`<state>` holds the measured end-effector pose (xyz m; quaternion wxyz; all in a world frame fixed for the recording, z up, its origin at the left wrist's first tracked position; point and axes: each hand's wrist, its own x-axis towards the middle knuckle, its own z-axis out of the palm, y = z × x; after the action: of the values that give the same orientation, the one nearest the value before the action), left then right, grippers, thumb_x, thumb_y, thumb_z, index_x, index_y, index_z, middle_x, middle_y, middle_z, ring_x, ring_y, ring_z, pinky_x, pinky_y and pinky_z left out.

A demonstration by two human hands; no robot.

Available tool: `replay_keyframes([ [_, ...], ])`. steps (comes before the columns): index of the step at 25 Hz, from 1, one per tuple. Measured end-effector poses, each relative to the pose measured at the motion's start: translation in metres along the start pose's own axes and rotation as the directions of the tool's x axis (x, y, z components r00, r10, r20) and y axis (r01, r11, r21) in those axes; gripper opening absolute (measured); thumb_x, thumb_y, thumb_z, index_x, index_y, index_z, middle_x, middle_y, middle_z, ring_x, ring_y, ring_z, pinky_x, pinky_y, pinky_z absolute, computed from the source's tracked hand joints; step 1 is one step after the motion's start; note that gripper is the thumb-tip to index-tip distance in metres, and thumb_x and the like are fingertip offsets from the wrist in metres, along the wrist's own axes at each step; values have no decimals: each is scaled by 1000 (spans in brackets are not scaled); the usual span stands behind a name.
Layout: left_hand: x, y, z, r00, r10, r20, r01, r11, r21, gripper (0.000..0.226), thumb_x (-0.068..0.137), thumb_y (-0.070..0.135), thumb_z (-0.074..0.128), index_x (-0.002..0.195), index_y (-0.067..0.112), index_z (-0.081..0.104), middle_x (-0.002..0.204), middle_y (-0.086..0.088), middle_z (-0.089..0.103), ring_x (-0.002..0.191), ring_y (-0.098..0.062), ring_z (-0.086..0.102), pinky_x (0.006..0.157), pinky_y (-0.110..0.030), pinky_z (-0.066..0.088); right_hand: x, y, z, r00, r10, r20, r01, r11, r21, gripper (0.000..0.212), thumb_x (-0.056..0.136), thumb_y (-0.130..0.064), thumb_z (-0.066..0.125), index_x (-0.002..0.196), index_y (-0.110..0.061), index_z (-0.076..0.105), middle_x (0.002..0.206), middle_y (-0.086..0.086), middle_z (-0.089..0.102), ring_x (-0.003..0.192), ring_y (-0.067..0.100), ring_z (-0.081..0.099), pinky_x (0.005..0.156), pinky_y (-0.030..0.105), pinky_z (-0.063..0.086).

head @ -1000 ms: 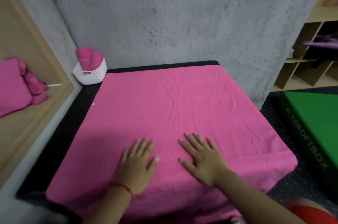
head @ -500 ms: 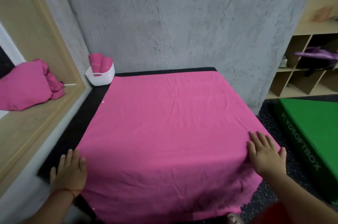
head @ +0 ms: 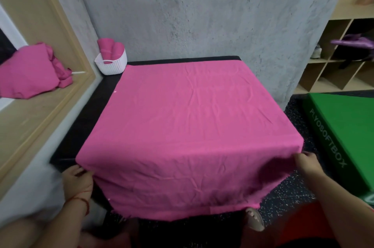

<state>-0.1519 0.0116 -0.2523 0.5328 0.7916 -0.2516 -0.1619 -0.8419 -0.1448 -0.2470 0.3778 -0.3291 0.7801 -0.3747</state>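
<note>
Pinching the pink cloth (head: 192,126) at its two near corners, you have both grips clamped on it. Your left grip (head: 78,179) is curled on the near left corner, low beside the counter (head: 105,89), though blur there hides how the fingers lie. Your right grip (head: 308,163) holds the near right corner, raised a little and pulled out to the side, so the hem runs up to it in a shallow slope. Between the two grips the cloth's near part hangs down over the counter's front edge. The rest lies beyond your grips, spread flat across the counter top and reaching almost to the grey wall (head: 202,14).

The cloth is one plain sheet of bright pink, nearly square, with fine creases across its middle and softer folds in the hanging part. Its lower hem looks slightly frayed. A black strip of counter shows along its left and far sides.

At the far left corner a white basket (head: 113,63) holds rolled pink cloths (head: 110,47). A heap of pink fabric (head: 30,71) lies on the wooden ledge (head: 40,118) to your left, and a green box (head: 348,126) sits on the floor to your right.
</note>
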Motion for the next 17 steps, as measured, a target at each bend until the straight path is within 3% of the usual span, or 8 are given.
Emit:
replay_keyframes([
  [4, -2, -17, -2, 962, -206, 180, 176, 970, 168, 30, 74, -5, 81, 98, 0, 63, 93, -13, 66, 91, -29, 61, 70, -34, 44, 2, 17, 9, 991, 92, 95, -81, 990, -120, 36, 88, -7, 66, 118, 14, 66, 109, 29, 71, 94, 35, 64, 90, 48, 53],
  [7, 1, -40, 3, 886, -313, 342, 261, 946, 191, 49, 72, -11, 81, 116, 5, 65, 116, -13, 71, 108, -31, 64, 100, -44, 49, -6, 32, 17, 978, 156, 136, -119, 961, -250, 25, 92, -3, 74, 114, 6, 68, 109, 22, 70, 94, 34, 63, 79, 39, 48],
  [9, 27, -76, 8, 889, -302, 343, 241, 948, 210, 51, 60, -1, 88, 107, 4, 69, 112, -19, 74, 105, -33, 68, 100, -49, 52, -6, 45, 21, 973, 183, 144, -118, 920, -373, 24, 93, -4, 74, 113, 9, 70, 100, 17, 66, 78, 27, 56, 73, 34, 44],
  [11, 26, -65, 6, 891, -341, 301, 271, 930, 250, 51, 52, 13, 88, 99, 0, 71, 101, -20, 75, 96, -34, 70, 92, -49, 54, -6, 53, 24, 968, 179, 174, -80, 882, -464, 31, 97, -4, 69, 122, 13, 70, 92, 12, 63, 74, 23, 53, 70, 32, 46],
  [14, 17, -55, 1, 863, -358, 357, 240, 912, 334, 24, 73, -2, 86, 94, 2, 75, 103, -16, 75, 95, -28, 66, 94, -42, 51, -2, 57, 24, 975, 124, 186, -14, 864, -503, 32, 95, -6, 73, 124, 8, 73, 111, 19, 72, 99, 30, 64, 95, 43, 52],
  [17, 16, -65, -1, 846, -382, 372, 164, 850, 500, 30, 84, -6, 77, 113, -3, 73, 122, -22, 70, 105, -26, 61, 93, -35, 45, -7, 53, 25, 977, 71, 201, 34, 879, -476, 25, 91, -5, 77, 115, 2, 78, 118, 24, 73, 109, 37, 67, 95, 44, 52],
])
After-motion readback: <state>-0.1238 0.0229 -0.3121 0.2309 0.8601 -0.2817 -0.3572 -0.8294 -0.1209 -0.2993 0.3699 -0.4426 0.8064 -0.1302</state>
